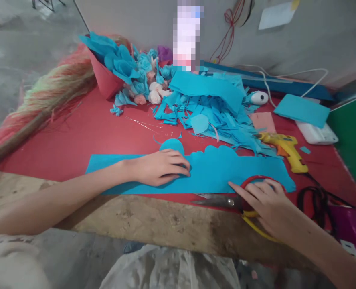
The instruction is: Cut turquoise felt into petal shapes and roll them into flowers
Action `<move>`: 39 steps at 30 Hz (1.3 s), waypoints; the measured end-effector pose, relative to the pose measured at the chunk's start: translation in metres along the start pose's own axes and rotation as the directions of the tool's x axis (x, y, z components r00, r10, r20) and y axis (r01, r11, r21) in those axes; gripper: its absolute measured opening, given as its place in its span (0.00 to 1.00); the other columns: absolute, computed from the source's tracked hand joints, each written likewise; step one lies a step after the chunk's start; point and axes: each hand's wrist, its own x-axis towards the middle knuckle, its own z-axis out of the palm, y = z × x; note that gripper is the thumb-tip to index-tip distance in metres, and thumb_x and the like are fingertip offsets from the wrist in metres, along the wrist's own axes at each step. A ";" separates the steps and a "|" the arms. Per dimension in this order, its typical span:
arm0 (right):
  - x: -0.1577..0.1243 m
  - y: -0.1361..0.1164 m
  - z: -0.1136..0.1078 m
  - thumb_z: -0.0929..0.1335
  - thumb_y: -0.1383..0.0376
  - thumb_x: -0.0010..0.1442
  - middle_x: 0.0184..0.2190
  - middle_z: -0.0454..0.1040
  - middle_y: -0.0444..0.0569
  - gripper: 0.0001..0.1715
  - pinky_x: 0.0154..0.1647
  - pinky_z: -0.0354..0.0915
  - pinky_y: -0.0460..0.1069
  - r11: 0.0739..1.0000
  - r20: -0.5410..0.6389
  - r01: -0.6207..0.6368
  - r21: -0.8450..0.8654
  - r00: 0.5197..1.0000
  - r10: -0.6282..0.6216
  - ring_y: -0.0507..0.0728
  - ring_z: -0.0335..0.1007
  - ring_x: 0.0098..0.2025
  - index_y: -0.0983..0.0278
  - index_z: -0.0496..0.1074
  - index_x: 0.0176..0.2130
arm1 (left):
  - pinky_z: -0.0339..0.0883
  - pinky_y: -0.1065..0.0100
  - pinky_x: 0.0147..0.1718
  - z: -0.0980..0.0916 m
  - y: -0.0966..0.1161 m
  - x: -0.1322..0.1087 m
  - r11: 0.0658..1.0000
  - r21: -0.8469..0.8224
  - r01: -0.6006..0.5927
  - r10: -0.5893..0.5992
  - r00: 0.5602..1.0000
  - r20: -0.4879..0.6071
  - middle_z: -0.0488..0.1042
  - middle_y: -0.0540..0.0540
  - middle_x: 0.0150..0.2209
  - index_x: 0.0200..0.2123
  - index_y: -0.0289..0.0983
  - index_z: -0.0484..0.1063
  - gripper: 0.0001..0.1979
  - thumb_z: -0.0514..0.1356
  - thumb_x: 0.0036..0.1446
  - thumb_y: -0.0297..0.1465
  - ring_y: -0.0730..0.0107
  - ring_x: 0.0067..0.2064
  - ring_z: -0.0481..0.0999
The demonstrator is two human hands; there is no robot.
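A long strip of blue crepe paper (208,176) lies along the front of the red-covered table, its far edge cut into rounded scallops. My left hand (162,166) rests palm down on the middle of the strip, fingers spread a little. At the right, my right hand (265,200) grips a pair of scissors (230,202) with red and yellow handles. Its index finger stretches out over the paper's near edge, and the blades point left beside that edge, almost together. Just beyond my left hand sits a rounded blue paper piece (172,146).
Blue paper scraps (196,108) heap up at the back. A red cone (104,76) holds blue petals among paper flowers (155,92). A yellow glue gun (286,148) lies at right, near a purple box (348,228). A straw broom (45,100) lies at left.
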 end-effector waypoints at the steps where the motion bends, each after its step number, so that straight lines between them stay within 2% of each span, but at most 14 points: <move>1: 0.000 -0.002 0.000 0.59 0.75 0.40 0.28 0.67 0.50 0.36 0.39 0.53 0.57 1.000 -0.002 -0.011 -0.011 1.000 0.011 0.60 0.59 0.32 0.70 0.61 0.52 | 0.54 0.61 0.50 0.000 0.000 0.000 1.000 0.007 -0.001 0.001 1.000 0.000 0.68 0.41 0.48 0.46 0.37 0.66 0.15 0.47 0.58 0.26 0.62 0.48 0.63; 6: 0.002 -0.008 0.000 0.59 0.75 0.41 0.30 0.68 0.51 0.35 0.38 0.54 0.57 0.999 -0.013 -0.050 -0.017 0.999 0.050 0.60 0.60 0.32 0.70 0.58 0.52 | 0.54 0.61 0.50 -0.001 0.002 0.000 1.000 0.014 -0.007 0.007 1.000 -0.004 0.68 0.41 0.48 0.46 0.36 0.66 0.15 0.47 0.58 0.25 0.62 0.47 0.63; 10: 0.010 -0.012 0.002 0.60 0.73 0.44 0.30 0.68 0.51 0.33 0.39 0.54 0.57 0.998 -0.003 -0.064 -0.027 0.998 0.064 0.61 0.60 0.33 0.70 0.60 0.52 | 0.55 0.61 0.49 0.000 0.001 0.000 1.000 0.023 -0.014 0.014 1.000 -0.005 0.68 0.41 0.48 0.46 0.35 0.66 0.15 0.47 0.58 0.26 0.62 0.47 0.63; 16: 0.023 -0.017 -0.001 0.61 0.73 0.43 0.29 0.68 0.51 0.33 0.39 0.53 0.58 0.999 0.019 -0.043 -0.028 0.999 0.044 0.61 0.59 0.32 0.70 0.63 0.52 | 0.55 0.60 0.49 0.000 0.001 0.002 0.998 0.055 -0.024 0.023 1.000 0.006 0.67 0.40 0.49 0.47 0.35 0.66 0.15 0.46 0.59 0.26 0.61 0.47 0.63; 25: 0.029 -0.008 0.001 0.61 0.75 0.42 0.28 0.68 0.49 0.33 0.36 0.52 0.55 0.987 -0.017 0.012 0.161 1.000 -0.009 0.59 0.57 0.32 0.68 0.66 0.50 | 0.56 0.60 0.48 -0.001 0.001 0.001 0.998 0.062 -0.023 0.023 1.000 0.006 0.67 0.40 0.49 0.47 0.36 0.65 0.15 0.46 0.59 0.26 0.61 0.47 0.63; 32: 0.026 -0.002 0.002 0.60 0.77 0.47 0.25 0.69 0.47 0.27 0.39 0.51 0.55 0.955 -0.084 0.025 0.296 0.996 0.000 0.58 0.58 0.32 0.68 0.66 0.48 | 0.55 0.60 0.48 0.001 -0.002 0.001 0.999 0.049 -0.017 0.017 1.000 0.016 0.66 0.41 0.50 0.47 0.36 0.64 0.15 0.46 0.59 0.27 0.61 0.48 0.63; 36: 0.020 0.000 0.001 0.59 0.79 0.49 0.24 0.69 0.45 0.24 0.38 0.50 0.54 0.950 -0.097 0.052 0.308 0.995 -0.023 0.57 0.59 0.32 0.66 0.67 0.46 | 0.55 0.60 0.48 0.001 -0.002 0.001 0.999 0.043 -0.012 0.011 1.000 0.020 0.66 0.41 0.50 0.48 0.36 0.64 0.15 0.46 0.59 0.27 0.61 0.48 0.63; 39: 0.020 -0.003 -0.002 0.59 0.80 0.49 0.25 0.70 0.46 0.24 0.38 0.50 0.54 0.969 -0.100 0.072 0.237 0.994 -0.050 0.57 0.60 0.32 0.66 0.68 0.44 | 0.55 0.60 0.48 0.000 -0.001 0.001 0.999 0.037 -0.009 0.009 1.000 0.017 0.66 0.41 0.50 0.47 0.37 0.64 0.15 0.46 0.59 0.27 0.61 0.48 0.63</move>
